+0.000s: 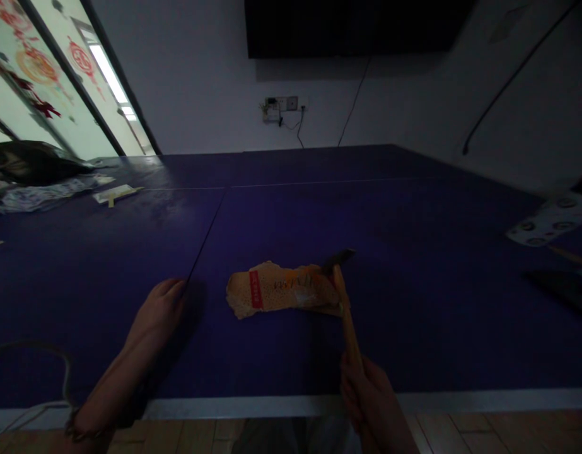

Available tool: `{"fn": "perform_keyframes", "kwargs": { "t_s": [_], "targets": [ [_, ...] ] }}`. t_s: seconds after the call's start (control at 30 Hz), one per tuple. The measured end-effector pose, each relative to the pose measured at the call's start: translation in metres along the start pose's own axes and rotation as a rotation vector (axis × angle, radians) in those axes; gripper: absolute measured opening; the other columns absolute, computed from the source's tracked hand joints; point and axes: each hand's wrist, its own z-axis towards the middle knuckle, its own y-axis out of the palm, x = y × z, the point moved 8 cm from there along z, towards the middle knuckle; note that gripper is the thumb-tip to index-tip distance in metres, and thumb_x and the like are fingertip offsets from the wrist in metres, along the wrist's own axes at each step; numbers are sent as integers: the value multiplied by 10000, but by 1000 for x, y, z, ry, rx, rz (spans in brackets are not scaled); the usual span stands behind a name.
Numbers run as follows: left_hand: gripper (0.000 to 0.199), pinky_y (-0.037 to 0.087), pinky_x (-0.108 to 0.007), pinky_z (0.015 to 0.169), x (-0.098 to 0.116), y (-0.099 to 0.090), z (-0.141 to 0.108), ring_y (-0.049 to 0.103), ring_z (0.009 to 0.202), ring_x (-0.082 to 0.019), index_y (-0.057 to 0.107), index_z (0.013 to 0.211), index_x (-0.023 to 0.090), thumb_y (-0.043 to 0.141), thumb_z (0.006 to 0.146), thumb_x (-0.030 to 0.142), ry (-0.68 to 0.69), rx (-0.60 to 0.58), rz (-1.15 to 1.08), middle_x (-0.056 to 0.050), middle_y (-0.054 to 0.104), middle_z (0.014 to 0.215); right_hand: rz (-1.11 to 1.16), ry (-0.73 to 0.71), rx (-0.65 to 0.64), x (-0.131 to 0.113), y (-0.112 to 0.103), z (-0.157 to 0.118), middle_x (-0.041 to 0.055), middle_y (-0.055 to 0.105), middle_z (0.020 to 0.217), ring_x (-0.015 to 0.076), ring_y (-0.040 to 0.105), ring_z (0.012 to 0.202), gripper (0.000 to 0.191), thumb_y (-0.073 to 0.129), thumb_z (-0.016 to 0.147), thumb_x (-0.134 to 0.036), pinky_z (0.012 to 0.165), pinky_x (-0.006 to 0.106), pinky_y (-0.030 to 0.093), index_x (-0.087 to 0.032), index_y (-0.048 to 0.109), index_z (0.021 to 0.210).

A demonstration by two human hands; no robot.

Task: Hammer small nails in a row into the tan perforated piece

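My right hand [369, 394] is wrapped round the wooden handle of a hammer [348, 325], which points away from me. The dark hammer head lies at the right end of a torn piece of brown cardboard [267, 289]; whether it touches the cardboard I cannot tell. The cardboard lies flat on the dark blue table [272, 353], with a red label, some handwriting and a patch of clear tape on it. My left hand [162, 309] rests on the table to the left of the cardboard, apart from it. Its fingers are curled in, and their inner side is hidden.
At the far left lie a dark bag [33, 162], plastic wrapping [49, 192] and a small white packet [115, 193]. White cables [35, 345] run over the near left edge. A patterned white object [550, 221] and a dark flat object [562, 290] are at the right.
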Motion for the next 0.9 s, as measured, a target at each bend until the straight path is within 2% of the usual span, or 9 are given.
{"fn": "perform_keyframes", "kwargs": {
  "t_s": [0.07, 0.13, 0.3, 0.4, 0.5, 0.6, 0.73, 0.8, 0.9],
  "targets": [
    [339, 379, -373, 915, -21, 9, -7, 503, 1051, -274, 569, 1025, 86, 385, 764, 201, -27, -90, 190, -144, 561, 1114, -7, -13, -15, 0, 2, -1, -122, 361, 360, 22, 263, 249, 339, 572, 655, -494, 227, 124, 222, -190, 424, 667],
    [352, 391, -360, 893, -31, 16, -15, 523, 1024, -267, 552, 1047, 74, 331, 786, 158, -30, -176, 313, -156, 553, 1117, -19, -21, -18, 0, 2, -3, -121, 357, 367, 22, 258, 251, 330, 559, 673, -493, 228, 128, 230, -187, 433, 669],
    [321, 443, -342, 745, -23, 11, -25, 583, 855, -253, 593, 910, 117, 297, 786, 97, 3, -223, 430, -140, 597, 935, -35, -49, 5, 0, -1, -5, -122, 343, 367, 22, 245, 256, 322, 551, 681, -490, 234, 128, 218, -189, 437, 666],
    [275, 446, -329, 648, -19, 7, -24, 586, 720, -233, 593, 771, 124, 318, 776, 105, -32, -237, 458, -111, 587, 772, -29, -54, 6, 1, -1, -4, -123, 339, 359, 17, 238, 253, 318, 557, 675, -478, 233, 123, 202, -190, 423, 644],
    [265, 441, -322, 604, -20, 5, -21, 573, 639, -216, 577, 712, 116, 319, 771, 115, -58, -223, 424, -102, 566, 699, -33, -15, 3, 2, -1, -3, -125, 347, 351, 19, 244, 242, 329, 569, 646, -485, 223, 126, 206, -191, 421, 651],
    [247, 451, -332, 602, -19, -1, -15, 580, 660, -228, 571, 749, 141, 331, 782, 185, -31, -99, 288, -111, 574, 745, -27, 1, -22, 0, 2, -5, -126, 355, 347, 22, 257, 241, 337, 575, 634, -488, 226, 128, 219, -188, 427, 669],
    [180, 474, -311, 664, -1, -12, -11, 600, 739, -208, 531, 818, 206, 374, 771, 280, 42, 88, -101, -76, 598, 842, -15, -11, -13, -1, 1, -7, -127, 353, 357, 18, 249, 248, 312, 549, 677, -477, 234, 119, 214, -189, 429, 679],
    [146, 477, -305, 697, 15, -13, -11, 610, 760, -197, 496, 809, 209, 393, 771, 305, 67, 113, -330, -59, 617, 824, -17, -6, -1, 0, 1, -7, -126, 353, 356, 19, 250, 246, 319, 560, 668, -480, 230, 118, 207, -190, 429, 671],
    [103, 479, -318, 714, 47, -3, -10, 623, 729, -175, 423, 826, 195, 394, 792, 289, 77, 79, -668, -44, 640, 769, 8, -12, 13, 0, 2, -7, -128, 345, 356, 16, 236, 246, 315, 568, 665, -472, 229, 114, 189, -190, 427, 664]
  ]
}}
